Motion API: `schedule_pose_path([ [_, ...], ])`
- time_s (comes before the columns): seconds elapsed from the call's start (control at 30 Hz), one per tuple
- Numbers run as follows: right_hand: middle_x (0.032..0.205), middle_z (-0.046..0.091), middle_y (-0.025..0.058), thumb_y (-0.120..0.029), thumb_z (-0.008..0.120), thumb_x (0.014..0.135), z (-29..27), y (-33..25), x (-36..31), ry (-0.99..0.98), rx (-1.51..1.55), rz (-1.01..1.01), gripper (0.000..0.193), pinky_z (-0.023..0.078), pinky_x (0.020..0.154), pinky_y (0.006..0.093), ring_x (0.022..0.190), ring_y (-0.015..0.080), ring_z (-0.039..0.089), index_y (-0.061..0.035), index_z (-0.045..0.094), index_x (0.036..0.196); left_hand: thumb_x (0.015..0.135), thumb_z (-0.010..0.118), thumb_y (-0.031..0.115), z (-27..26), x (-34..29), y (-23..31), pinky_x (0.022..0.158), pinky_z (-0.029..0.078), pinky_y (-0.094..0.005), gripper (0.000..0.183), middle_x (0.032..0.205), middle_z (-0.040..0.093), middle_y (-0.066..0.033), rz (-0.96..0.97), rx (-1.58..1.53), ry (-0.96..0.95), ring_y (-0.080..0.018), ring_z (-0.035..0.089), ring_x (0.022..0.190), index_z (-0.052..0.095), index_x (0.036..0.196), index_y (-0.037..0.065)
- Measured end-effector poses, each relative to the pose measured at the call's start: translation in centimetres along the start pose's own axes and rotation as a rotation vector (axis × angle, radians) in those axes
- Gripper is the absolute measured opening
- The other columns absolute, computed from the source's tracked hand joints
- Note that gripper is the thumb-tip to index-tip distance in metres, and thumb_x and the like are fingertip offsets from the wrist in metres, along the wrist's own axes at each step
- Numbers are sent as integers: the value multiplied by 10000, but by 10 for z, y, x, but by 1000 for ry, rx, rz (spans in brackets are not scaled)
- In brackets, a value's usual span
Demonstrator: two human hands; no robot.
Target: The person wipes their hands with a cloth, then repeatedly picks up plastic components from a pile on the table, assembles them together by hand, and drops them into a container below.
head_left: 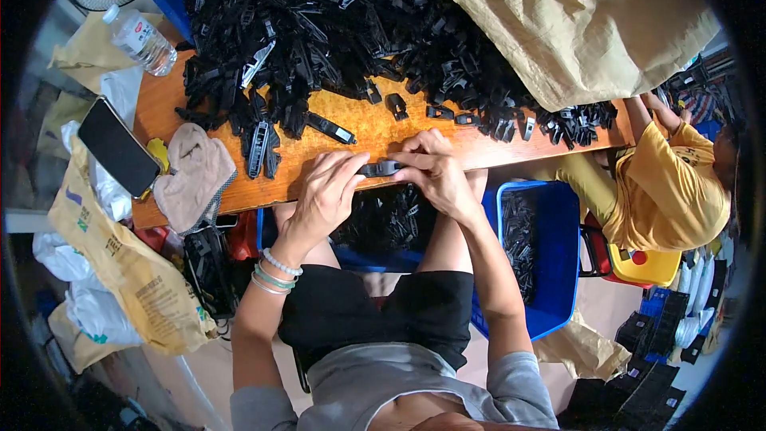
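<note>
Just above the table's front edge, a small black plastic part point(378, 168) is held level between my two hands. My left hand point(329, 189) pinches its left end with thumb and fingers. At the other end, the fingers of my right hand point(432, 168) are closed on the same part. Beyond them lies a large heap of black plastic parts point(319, 24) on the wooden table point(363, 129). Several loose parts sit nearer, among them a long black piece point(330, 128) and a short black piece point(396, 106). What the fingertips cover is hidden.
A blue bin point(550, 315) with black parts stands right of my legs; another container of parts point(383, 219) is below the table edge. At left are a phone point(118, 146), cloth point(191, 172) and bottle point(144, 41). A sack point(574, 24) and a person in yellow point(666, 191) are at right.
</note>
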State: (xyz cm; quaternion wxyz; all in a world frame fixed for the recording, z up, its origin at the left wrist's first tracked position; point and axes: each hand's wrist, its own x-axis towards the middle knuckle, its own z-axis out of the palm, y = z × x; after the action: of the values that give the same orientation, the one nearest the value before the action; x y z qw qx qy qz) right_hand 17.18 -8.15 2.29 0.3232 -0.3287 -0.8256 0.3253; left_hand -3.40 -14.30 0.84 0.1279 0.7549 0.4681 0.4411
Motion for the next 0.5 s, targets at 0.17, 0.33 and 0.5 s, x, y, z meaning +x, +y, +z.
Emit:
schedule_pose_path([
  [0.17,903,587,74,-163,754,734,11,-8,-4,80,-219,-37,246,401,770,383,873,269,509,-57,742,956,803,713,28,4,-2,0,814,512,-396,333,991,663,-167,-9,32,40,-322,644,921,624,1121,-13],
  [0.33,977,634,100,-255,753,770,-10,-16,-12,-125,67,-53,308,453,854,407,958,302,581,-33,727,983,781,770,264,-21,15,-6,700,485,-358,444,871,590,-130,-28,175,74,-282,559,789,627,1113,6],
  [0.5,1007,605,105,-157,729,790,-21,27,9,417,-700,117,330,426,848,399,976,307,542,-46,652,1090,852,693,299,-5,27,-1,710,460,-399,303,836,533,-120,-119,472,6,-290,523,813,599,910,17],
])
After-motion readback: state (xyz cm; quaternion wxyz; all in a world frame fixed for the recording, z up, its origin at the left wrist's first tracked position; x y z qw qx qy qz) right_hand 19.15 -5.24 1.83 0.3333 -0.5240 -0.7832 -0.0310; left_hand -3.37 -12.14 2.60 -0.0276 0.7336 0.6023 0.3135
